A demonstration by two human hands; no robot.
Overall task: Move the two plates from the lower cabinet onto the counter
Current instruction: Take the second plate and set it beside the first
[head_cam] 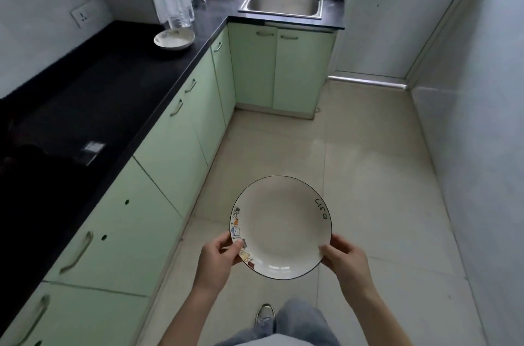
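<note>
Left hand [219, 256] and right hand [344, 259] both clamped on rim of plate [280, 228], held level over floor; counter [93, 82] lies at 10 o'clock, left hand nearer; other plate [174, 39] already on counter, 11 o'clock

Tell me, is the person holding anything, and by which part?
Yes: a white plate with a dark rim, held level over the floor by both hands. The left hand pinches the near left edge; the right hand grips the near right edge.
</note>
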